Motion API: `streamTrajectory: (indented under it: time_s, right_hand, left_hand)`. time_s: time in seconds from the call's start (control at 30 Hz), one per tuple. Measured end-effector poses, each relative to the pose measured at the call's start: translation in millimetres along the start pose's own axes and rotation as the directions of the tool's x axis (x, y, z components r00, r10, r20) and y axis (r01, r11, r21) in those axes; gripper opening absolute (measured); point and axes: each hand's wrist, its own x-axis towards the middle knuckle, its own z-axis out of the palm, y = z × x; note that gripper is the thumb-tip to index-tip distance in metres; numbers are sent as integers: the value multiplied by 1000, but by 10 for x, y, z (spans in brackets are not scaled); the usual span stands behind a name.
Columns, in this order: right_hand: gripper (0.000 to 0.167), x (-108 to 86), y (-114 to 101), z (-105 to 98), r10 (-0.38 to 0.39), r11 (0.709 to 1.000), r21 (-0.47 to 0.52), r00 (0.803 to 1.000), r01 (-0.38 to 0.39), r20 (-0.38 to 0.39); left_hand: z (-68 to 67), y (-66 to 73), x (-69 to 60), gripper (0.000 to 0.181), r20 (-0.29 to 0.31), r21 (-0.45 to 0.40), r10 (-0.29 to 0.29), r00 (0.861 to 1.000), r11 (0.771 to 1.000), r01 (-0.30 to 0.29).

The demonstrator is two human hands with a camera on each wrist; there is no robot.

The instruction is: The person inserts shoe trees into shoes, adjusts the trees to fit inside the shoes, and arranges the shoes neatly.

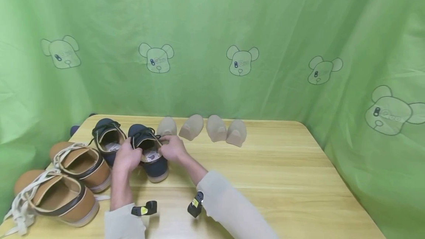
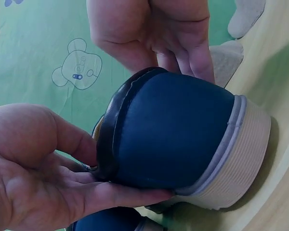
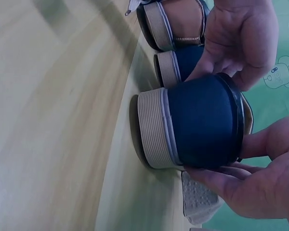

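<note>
At eight o'clock from the tan pads, the blue shoe looks light and bendy, good to hold by its sides, where the left hand at nine and right hand at three pinch it.

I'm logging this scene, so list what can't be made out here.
Head view: lower end of leftmost beige piece, behind the right hand.
Head view: print inside the held navy shoe, too small to read.
Left wrist view: that shoe's toe, behind its heel.
Left wrist view: other navy shoe, cut by the bottom edge.
</note>
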Motion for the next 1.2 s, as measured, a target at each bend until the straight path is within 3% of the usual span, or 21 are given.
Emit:
streamTrajectory:
  time_s: [0.3, 0.5, 0.6, 0.87, 1.07, 1.2]
  right_hand:
    - [51, -59, -60, -16, 9, 998, 67, 999, -6, -35]
    - [53, -165, -108, -116, 16, 988, 152, 1000, -13, -19]
    - [54, -240, -105, -209, 1, 980, 198, 1000, 1, -10]
    - [56, -393, -26, -493, -3, 968, 249, 1000, 5, -9]
    - [62, -483, 43, -706, -26, 977, 210, 1000, 25, -1]
    - [55, -557, 134, -848, -36, 982, 187, 999, 35, 2]
  left_hand:
    - [-139, 89, -87, 74, 11, 6, 50, 999, 999, -50]
    - [-161, 182, -174, 76, 5, -60, 73, 997, 996, -73]
    - [-134, 246, -219, 76, 7, -105, 88, 996, 991, -86]
    - [-14, 450, -325, 71, 80, -201, 178, 981, 967, -159]
    - [117, 536, -311, 72, 153, -319, 213, 965, 935, -155]
    - [227, 584, -314, 74, 206, -368, 234, 950, 918, -146]
